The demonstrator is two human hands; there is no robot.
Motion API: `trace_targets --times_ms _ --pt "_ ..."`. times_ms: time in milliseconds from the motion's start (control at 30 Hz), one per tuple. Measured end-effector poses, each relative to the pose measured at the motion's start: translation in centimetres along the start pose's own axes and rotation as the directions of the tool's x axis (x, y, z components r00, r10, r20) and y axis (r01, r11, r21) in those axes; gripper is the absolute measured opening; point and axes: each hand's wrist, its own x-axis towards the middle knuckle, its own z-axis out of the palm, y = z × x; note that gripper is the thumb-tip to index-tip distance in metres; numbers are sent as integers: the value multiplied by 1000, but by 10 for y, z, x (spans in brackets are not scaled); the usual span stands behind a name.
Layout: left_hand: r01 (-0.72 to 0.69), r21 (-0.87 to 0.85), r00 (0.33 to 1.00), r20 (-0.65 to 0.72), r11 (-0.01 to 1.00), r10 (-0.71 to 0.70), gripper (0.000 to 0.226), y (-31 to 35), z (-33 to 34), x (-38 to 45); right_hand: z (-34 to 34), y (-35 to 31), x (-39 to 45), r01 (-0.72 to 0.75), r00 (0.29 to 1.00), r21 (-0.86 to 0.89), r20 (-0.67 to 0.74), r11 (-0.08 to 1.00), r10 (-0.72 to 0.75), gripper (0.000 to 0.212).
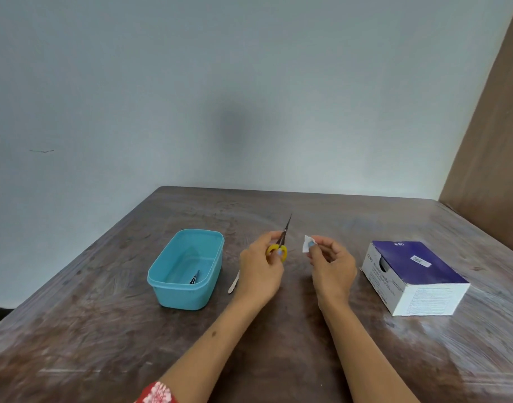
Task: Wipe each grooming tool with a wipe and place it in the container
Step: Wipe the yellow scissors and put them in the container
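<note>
Left hand grips yellow-handled scissors, blades pointing far; right hand pinches white wipe, hands apart. Teal container left, swab box right.

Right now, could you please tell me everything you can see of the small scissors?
The scissors are small, with two yellow loop handles that look like plastic and thin, dark, metal-looking blades. The blades look closed, ending in a fine tip that points up and away from the person. The left hand grips them at the handles and holds them above the table, between the blue container and the wipe. The wipe does not touch them.
</note>
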Motion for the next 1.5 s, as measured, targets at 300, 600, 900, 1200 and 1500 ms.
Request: trace_targets --times_ms 300,600,900,1200,1500 --pt "245 -546 969 141 801 -201 20 -20 25 7 10 -13 -12 212 976 -82 65 974 -207 17" --pt "254 -567 967 169 784 -190 19 -22 20 9 11 -16 -21 353 931 -156 157 923 -329 17" --pt "326 -511 922 357 796 -148 12 -24 11 9 6 -19 -14 152 987 18 39 988 -153 27" --pt "328 -560 937 294 761 -188 15 -23 8 9 10 -20 -15 86 983 51 158 995 -93 23" --pt "439 -502 869 448 745 -210 24 -23 5 2 4 -22 -14 76 997 107 22 991 -78 31"
